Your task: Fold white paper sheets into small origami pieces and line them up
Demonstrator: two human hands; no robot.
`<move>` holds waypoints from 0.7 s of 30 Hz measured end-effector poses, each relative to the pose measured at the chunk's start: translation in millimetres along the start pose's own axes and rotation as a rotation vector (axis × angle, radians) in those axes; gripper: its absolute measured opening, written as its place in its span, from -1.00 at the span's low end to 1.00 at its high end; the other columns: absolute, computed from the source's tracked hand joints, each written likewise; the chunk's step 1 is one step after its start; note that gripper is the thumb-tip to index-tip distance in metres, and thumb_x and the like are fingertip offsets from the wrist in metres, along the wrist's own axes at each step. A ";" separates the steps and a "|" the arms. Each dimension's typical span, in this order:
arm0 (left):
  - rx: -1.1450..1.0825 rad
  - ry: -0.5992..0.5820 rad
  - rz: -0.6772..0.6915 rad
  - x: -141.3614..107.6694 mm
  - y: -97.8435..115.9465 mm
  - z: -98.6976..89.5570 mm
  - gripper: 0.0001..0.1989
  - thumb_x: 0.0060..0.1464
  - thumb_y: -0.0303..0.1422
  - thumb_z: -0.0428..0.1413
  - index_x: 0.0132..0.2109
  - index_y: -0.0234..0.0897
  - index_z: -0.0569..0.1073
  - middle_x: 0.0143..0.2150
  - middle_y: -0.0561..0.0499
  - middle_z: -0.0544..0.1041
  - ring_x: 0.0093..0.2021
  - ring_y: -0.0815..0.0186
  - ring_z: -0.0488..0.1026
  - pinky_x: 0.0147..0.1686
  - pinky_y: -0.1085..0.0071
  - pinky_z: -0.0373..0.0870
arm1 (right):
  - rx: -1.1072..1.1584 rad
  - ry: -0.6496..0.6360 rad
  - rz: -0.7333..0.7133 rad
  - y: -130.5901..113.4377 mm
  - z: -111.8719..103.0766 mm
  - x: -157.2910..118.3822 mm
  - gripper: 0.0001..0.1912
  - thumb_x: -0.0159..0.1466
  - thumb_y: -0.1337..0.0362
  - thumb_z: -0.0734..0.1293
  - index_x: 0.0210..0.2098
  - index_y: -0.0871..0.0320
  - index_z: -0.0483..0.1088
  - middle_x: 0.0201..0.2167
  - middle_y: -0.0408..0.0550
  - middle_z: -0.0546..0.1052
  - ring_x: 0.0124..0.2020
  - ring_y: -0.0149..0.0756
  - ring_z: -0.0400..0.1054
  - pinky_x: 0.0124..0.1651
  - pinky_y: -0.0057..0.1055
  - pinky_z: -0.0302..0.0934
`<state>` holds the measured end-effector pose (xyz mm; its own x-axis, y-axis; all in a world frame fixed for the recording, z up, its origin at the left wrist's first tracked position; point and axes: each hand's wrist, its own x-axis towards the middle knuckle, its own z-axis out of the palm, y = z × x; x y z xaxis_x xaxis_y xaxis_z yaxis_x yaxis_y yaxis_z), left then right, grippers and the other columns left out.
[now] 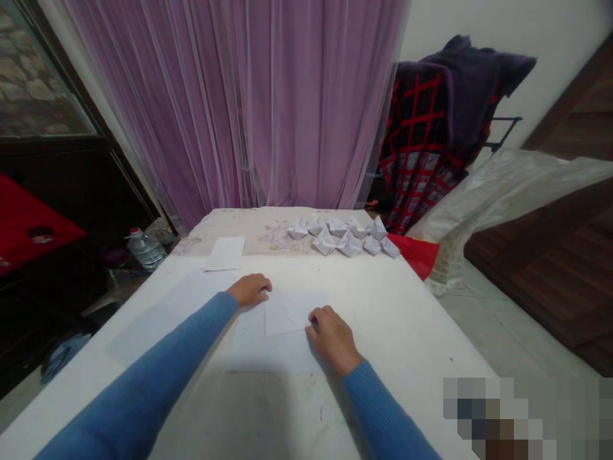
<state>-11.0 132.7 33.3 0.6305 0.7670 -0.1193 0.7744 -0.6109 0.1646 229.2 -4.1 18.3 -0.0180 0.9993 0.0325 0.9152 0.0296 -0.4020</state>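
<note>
From the head view, our left hand [249, 289] and right hand [331, 338] rest on a white paper sheet [253, 348] on the white surface [397, 345]. The sheet's long axis runs crosswise, and a folded flap [290, 313] lies on top, one corner pointing toward us. Our fingers [261, 287] curl at the flap's edges, not clenched; we cannot tell whether they pinch the paper. Beyond lie a second sheet [172, 316], a small paper slip [225, 253], and two rows of folded paper models [342, 236].
</note>
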 end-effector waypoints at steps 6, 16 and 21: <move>-0.005 -0.022 0.018 -4.9 -2.1 -0.6 -0.72 -0.02 -0.32 0.15 -0.10 -0.20 0.48 -0.15 -0.02 0.51 -0.11 0.22 0.43 -0.09 0.39 0.29 | -0.075 -0.170 0.011 -5.0 -12.8 19.1 -0.81 0.11 0.26 0.38 -0.25 0.11 0.49 -0.22 0.00 0.52 -0.24 -0.24 0.41 -0.28 -0.42 0.10; -0.008 0.040 0.060 -5.9 1.5 -6.0 -0.65 -0.09 -0.33 0.24 -0.08 -0.12 0.49 -0.02 -0.04 0.51 -0.01 0.14 0.42 0.00 0.29 0.28 | -0.033 -0.067 -0.093 -5.1 -6.6 19.4 -0.88 0.04 0.40 0.36 -0.40 0.10 0.45 -0.41 -0.10 0.53 -0.37 -0.30 0.37 -0.36 -0.44 0.03; -0.021 0.070 0.079 -19.0 5.4 -9.4 -0.68 0.02 -0.35 0.18 -0.02 -0.07 0.48 0.05 0.02 0.52 0.07 0.19 0.41 0.08 0.29 0.22 | 0.196 0.003 -0.139 1.0 -3.9 16.5 -0.85 0.05 0.43 0.27 -0.40 0.08 0.39 -0.50 -0.21 0.47 -0.44 -0.37 0.31 -0.38 -0.48 0.02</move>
<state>-19.4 116.7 45.6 0.6839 0.7287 -0.0362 0.7204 -0.6666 0.1915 231.3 12.3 22.0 -0.1374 0.9852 0.1026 0.8083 0.1714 -0.5633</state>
